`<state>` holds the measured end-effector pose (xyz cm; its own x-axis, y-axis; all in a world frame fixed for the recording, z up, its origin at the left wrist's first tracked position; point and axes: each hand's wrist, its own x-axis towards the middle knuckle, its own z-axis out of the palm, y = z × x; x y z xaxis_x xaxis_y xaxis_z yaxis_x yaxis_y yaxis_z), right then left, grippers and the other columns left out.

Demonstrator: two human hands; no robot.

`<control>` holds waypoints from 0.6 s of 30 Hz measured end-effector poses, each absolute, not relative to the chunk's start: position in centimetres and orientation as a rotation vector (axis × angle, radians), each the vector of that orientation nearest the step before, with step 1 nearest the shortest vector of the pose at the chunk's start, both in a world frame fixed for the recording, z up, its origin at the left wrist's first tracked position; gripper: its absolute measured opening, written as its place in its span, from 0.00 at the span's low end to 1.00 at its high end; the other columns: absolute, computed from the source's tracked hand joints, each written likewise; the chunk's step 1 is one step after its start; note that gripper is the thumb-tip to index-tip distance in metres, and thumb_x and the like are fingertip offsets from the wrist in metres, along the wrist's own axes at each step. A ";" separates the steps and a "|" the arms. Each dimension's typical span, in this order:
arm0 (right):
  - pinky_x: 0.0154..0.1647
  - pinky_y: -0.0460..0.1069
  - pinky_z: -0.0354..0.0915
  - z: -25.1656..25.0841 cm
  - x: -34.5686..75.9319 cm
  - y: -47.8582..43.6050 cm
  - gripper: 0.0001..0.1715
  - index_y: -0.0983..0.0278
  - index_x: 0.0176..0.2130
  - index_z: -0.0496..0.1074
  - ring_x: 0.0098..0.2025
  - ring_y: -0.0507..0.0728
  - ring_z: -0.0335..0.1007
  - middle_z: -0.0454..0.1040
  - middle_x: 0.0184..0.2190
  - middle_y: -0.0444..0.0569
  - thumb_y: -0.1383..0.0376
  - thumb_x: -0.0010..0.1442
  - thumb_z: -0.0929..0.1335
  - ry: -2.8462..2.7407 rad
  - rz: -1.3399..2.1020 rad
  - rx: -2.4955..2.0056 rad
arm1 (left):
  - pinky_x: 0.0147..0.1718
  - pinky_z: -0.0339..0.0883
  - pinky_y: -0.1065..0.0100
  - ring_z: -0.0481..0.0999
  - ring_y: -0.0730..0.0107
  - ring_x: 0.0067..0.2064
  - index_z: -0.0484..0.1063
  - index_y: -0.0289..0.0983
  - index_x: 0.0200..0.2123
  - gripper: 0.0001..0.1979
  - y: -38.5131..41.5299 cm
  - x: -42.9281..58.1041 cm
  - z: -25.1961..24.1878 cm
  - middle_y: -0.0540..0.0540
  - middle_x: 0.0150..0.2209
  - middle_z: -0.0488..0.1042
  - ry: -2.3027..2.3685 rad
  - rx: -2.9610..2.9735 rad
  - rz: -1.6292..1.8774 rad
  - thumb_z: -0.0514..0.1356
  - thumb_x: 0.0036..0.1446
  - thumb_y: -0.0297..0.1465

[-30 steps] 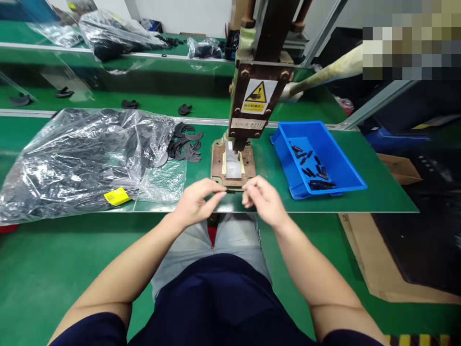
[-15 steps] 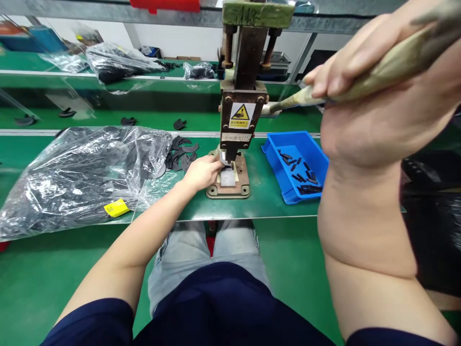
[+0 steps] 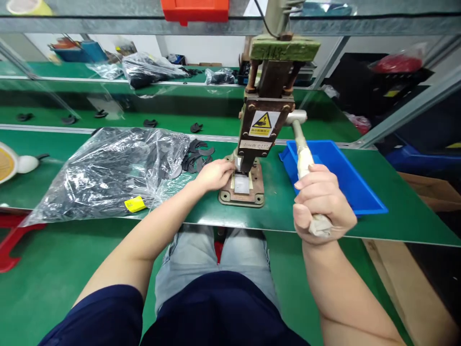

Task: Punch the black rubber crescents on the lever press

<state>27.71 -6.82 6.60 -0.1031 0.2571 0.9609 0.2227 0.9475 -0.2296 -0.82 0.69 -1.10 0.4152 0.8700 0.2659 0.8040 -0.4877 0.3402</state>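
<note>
Green worktop [image 3: 277,211] spans my feed, a hand press [image 3: 268,105] standing on it between a clear bag [image 3: 118,173] of dark parts and a blue bin [image 3: 345,178]. On the press I read a yellow-triangle warning sticker [image 3: 264,123], 当心机械伤人, and below it a strip [image 3: 256,145] marked 小心伤手!!!. The bag's yellow tag [image 3: 135,204] is too small for me to read. My right hand [image 3: 322,204] is wrapped tightly around the lever [image 3: 304,156]; my left hand [image 3: 217,174] reaches the press's base, and whether its fingertips pinch anything, I cannot tell.
</note>
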 end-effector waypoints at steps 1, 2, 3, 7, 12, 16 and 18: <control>0.57 0.66 0.74 6.6 27.6 -6.8 0.14 0.58 0.26 0.66 0.34 0.55 0.76 0.72 0.23 0.38 0.66 0.56 0.75 -1.669 0.033 -0.365 | 0.60 0.72 0.59 0.80 0.56 0.57 0.82 0.39 0.55 0.18 1.5 -1.7 -0.9 0.41 0.53 0.83 1.592 2.479 0.598 0.54 0.74 0.33; 0.57 0.66 0.74 6.6 27.4 -6.8 0.14 0.59 0.26 0.66 0.34 0.55 0.76 0.72 0.23 0.38 0.66 0.56 0.75 -1.657 0.036 -0.363 | 0.61 0.71 0.57 0.79 0.54 0.58 0.81 0.38 0.56 0.18 2.6 -2.7 -0.7 0.40 0.54 0.83 1.710 2.446 0.571 0.54 0.73 0.33; 0.56 0.66 0.74 6.7 27.3 -6.8 0.14 0.59 0.26 0.66 0.34 0.55 0.76 0.73 0.23 0.38 0.66 0.57 0.74 -1.646 0.037 -0.362 | 0.62 0.70 0.56 0.78 0.52 0.59 0.81 0.38 0.58 0.19 3.8 -3.9 -0.6 0.39 0.55 0.83 1.832 2.406 0.532 0.55 0.73 0.33; 0.53 0.67 0.75 6.9 27.1 -6.9 0.14 0.59 0.26 0.66 0.33 0.55 0.75 0.73 0.24 0.38 0.65 0.59 0.73 -1.623 0.017 -0.363 | 0.65 0.67 0.53 0.73 0.46 0.65 0.76 0.35 0.64 0.23 8.8 -8.0 -0.3 0.34 0.63 0.79 2.095 2.280 0.153 0.60 0.68 0.34; 0.53 0.66 0.76 6.5 27.2 -6.9 0.15 0.58 0.26 0.67 0.32 0.55 0.75 0.72 0.23 0.38 0.62 0.60 0.73 -1.604 0.002 -0.384 | 0.63 0.68 0.50 0.72 0.39 0.66 0.75 0.36 0.65 0.29 12.6 -9.5 -0.9 0.32 0.62 0.78 2.047 2.293 -0.288 0.66 0.61 0.35; 0.53 0.66 0.76 6.4 27.3 -6.8 0.14 0.58 0.26 0.68 0.33 0.55 0.76 0.72 0.24 0.39 0.62 0.61 0.73 -1.608 0.018 -0.371 | 0.58 0.70 0.54 0.78 0.40 0.61 0.74 0.36 0.63 0.30 13.3 -9.4 -1.1 0.32 0.56 0.82 2.035 2.300 -0.262 0.68 0.57 0.33; 0.53 0.67 0.76 6.4 27.2 -6.8 0.14 0.59 0.26 0.67 0.33 0.56 0.75 0.72 0.23 0.40 0.63 0.61 0.73 -1.603 0.019 -0.356 | 0.54 0.71 0.57 0.80 0.45 0.56 0.73 0.35 0.63 0.30 13.1 -9.5 -0.8 0.34 0.51 0.83 2.022 2.271 -0.105 0.67 0.57 0.30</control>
